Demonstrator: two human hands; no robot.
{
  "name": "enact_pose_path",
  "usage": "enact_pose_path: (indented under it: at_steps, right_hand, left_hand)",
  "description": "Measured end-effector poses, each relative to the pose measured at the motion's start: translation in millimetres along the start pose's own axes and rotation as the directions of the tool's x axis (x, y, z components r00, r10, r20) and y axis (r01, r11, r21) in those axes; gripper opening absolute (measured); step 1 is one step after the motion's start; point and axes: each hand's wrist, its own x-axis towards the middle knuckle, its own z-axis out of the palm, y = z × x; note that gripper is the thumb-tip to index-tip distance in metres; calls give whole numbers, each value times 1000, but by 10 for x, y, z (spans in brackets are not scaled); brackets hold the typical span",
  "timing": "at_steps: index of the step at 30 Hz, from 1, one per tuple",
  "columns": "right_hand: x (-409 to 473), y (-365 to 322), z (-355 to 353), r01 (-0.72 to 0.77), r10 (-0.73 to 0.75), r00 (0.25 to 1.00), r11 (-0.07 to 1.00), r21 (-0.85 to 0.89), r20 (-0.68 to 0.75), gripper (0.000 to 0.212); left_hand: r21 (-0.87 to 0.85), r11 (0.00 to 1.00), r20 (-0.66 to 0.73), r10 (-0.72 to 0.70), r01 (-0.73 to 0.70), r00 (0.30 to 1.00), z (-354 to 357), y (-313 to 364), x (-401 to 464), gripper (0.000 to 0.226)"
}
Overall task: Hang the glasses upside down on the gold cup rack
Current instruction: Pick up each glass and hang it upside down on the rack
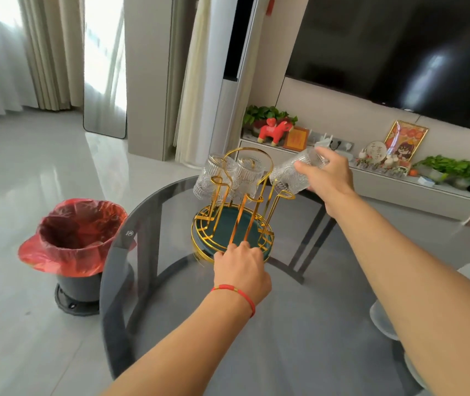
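The gold cup rack (252, 178) with a round green base stands on the glass table (299, 324). Two ribbed clear glasses hang on it mouth down, one at the left (209, 180) and one in the middle (249, 174). My right hand (328, 174) holds a third ribbed glass (291, 174) tilted, its mouth over the rack's right prong. My left hand (241, 270) grips the near rim of the rack's base.
A bin (75, 238) lined with a red bag stands on the floor left of the table. Behind are a low TV cabinet (399, 190) with plants, a red toy and frames, and a wall TV. White chair parts (385, 324) show at the right.
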Motion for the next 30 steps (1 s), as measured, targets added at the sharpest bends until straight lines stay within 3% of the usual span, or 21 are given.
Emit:
enact_pose_path:
  at_steps: [9, 14, 19, 30]
  right_hand:
    - [46, -4, 307, 150, -124, 984, 966, -211, 131, 72]
    - [-1, 31, 453, 184, -111, 968, 924, -335, 224, 77]
    - [2, 70, 510, 154, -70, 967, 927, -341, 246, 83]
    - [-82, 97, 443, 208, -22, 899, 900, -382, 437, 79]
  left_hand:
    - [-10, 1000, 14, -2, 2, 1000, -44, 13, -19, 27]
    - [-18, 1000, 21, 2, -2, 1000, -47, 17, -21, 27]
    - [-8, 1000, 11, 12, -12, 1000, -37, 3, -18, 29]
    - [30, 999, 12, 14, -14, 1000, -33, 5, -40, 27]
